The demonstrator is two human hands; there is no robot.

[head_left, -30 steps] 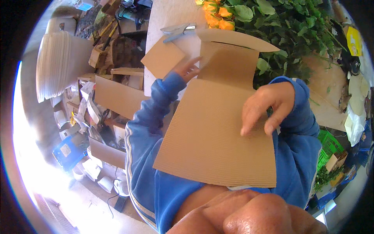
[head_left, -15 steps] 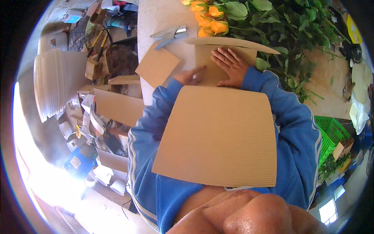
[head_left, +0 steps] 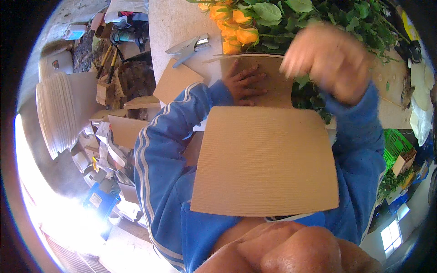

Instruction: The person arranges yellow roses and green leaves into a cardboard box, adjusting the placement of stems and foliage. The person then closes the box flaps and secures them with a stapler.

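A large piece of corrugated cardboard (head_left: 266,161) stands up in front of my chest. Behind it, more brown cardboard (head_left: 278,86) lies on the table. My left hand (head_left: 246,85) rests flat on that cardboard with its fingers spread. Raised to the right, my right hand (head_left: 327,63) hovers in front of the rose leaves; motion blurs its fingers. Yellow-orange roses (head_left: 246,35) lie just past the cardboard's far edge, their leafy stems (head_left: 346,18) stretching right. A grey metal plier-type stapler (head_left: 187,48) lies left of the blooms, beside a small square of cardboard (head_left: 177,81).
The pale table (head_left: 170,20) extends beyond the stapler. To the left stand a stack of white sheets (head_left: 57,113), cardboard boxes and mixed clutter. A green plastic crate (head_left: 395,146) sits low on the right, near a white plastic bag (head_left: 421,120).
My right hand has lifted off the cardboard and moved right and up. My left hand has moved onto the cardboard and lies flat there. The cardboard's curled far edge has flattened down.
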